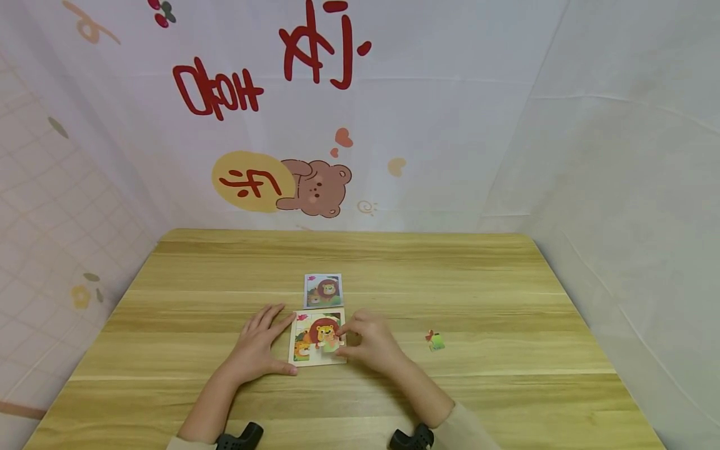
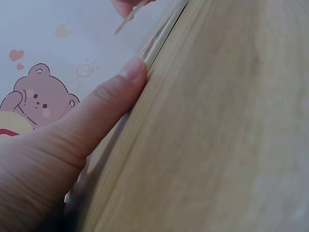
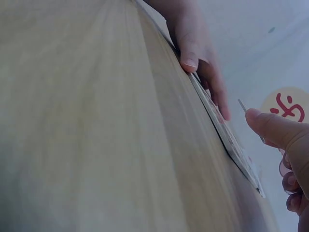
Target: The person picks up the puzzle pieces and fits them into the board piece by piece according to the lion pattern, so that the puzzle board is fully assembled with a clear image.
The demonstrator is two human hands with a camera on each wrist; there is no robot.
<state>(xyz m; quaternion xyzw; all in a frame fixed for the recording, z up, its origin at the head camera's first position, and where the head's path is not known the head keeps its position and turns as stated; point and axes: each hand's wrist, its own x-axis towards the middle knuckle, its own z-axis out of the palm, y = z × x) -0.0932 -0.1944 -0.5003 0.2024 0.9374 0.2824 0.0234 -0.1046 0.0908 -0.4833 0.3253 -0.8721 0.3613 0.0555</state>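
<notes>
A lion jigsaw board with a pale frame lies on the table, partly filled with pieces. At its left side is my left hand, fingers spread and thumb stretched along the near left corner. In the left wrist view the left thumb touches the board's edge. My right hand pinches a thin green puzzle piece between thumb and fingertips over the board's right part. Seen edge-on in the right wrist view, the piece is raised above the board.
A small lion picture card lies just beyond the board's far edge. One loose green and red puzzle piece sits to the right on the wooden table. A printed white cloth hangs behind the table.
</notes>
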